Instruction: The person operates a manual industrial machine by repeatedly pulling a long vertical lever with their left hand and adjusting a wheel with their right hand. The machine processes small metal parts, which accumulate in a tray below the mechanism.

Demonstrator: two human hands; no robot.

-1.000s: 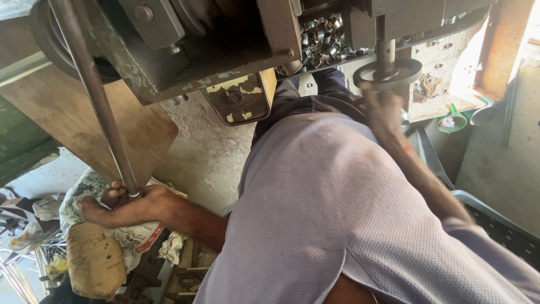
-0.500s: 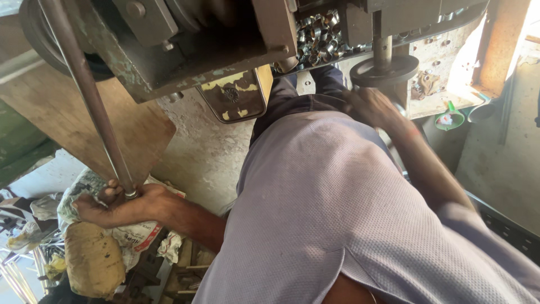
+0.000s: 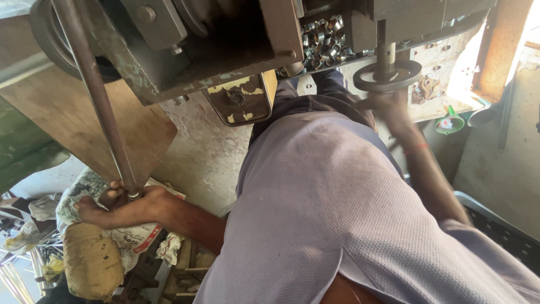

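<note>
— Can you make out the right hand (image 3: 394, 112)?
— Blurred under the round wheel (image 3: 387, 75); its grip is unclear.
— And the long rod (image 3: 95, 95)?
— Its top is cut off; the left hand (image 3: 121, 204) covers its lower end.

Left hand (image 3: 126, 205) closed in a fist-like grip, arm outstretched; right hand (image 3: 388, 110) raised, fingers curled.

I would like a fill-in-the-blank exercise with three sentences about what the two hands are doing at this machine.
1. The left hand grips the lower end of a long, dark metal ____.
2. The right hand reaches up to a round, dark metal ____ on the machine.
3. The person wears a pale ____ shirt.

Missing words: rod; handwheel; purple
</note>
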